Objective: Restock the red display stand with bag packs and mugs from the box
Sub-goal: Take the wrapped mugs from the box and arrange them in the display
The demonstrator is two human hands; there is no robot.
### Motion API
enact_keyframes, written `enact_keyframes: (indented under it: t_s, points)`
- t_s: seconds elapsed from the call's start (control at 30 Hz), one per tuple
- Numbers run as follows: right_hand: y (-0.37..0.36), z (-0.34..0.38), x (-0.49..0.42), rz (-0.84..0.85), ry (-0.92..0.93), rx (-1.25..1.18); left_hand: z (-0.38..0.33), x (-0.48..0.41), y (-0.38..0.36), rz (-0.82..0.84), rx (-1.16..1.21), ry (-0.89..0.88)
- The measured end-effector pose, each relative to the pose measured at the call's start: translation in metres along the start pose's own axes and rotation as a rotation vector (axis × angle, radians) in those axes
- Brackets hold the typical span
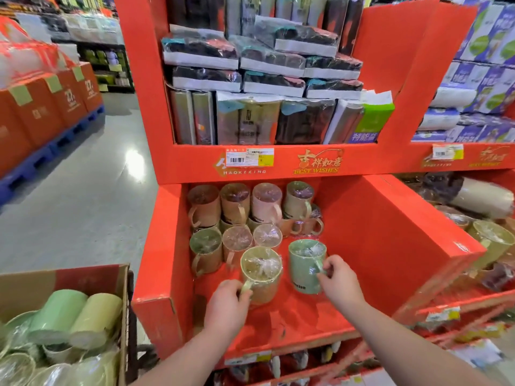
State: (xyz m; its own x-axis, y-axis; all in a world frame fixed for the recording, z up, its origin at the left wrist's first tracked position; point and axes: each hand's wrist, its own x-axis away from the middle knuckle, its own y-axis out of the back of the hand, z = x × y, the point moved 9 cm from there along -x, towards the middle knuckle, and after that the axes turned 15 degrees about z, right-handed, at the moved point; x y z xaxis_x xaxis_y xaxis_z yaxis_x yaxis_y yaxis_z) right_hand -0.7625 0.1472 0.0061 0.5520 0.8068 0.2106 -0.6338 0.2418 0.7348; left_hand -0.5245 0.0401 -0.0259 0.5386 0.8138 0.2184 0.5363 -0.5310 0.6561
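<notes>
The red display stand (pixel 390 232) fills the middle of the head view. Its lower tray holds several plastic-wrapped mugs (pixel 237 207) stacked at the back left. My left hand (pixel 227 305) grips the handle of a yellow-green mug (pixel 262 271) standing on the tray. My right hand (pixel 338 280) pinches the handle of a green mug (pixel 305 264) beside it, also upright on the tray. The upper shelf is packed with bag packs (pixel 250 121). A cardboard box (pixel 83 277) at lower left holds more green and yellow mugs (pixel 75 319).
The right half of the lower tray floor (pixel 362 274) is bare red card. A neighbouring red stand (pixel 473 246) with mugs sits to the right. Orange boxes on a blue pallet (pixel 41 121) stand at left across a grey aisle floor.
</notes>
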Motion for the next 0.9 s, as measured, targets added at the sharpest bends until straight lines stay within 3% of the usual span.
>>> enact_keyframes:
  t_s: [0.37,0.63,0.9]
  points:
    - [-0.018,-0.02,-0.072,0.078,-0.142,-0.088,0.012,-0.019,-0.006,-0.054,0.023,0.076]
    - [-0.033,-0.023,-0.111,0.15,-0.083,-0.193,0.016,-0.029,-0.018,-0.112,0.059,0.131]
    - [-0.061,-0.045,-0.144,0.167,-0.185,-0.285,0.017,-0.037,-0.023,-0.144,0.068,0.159]
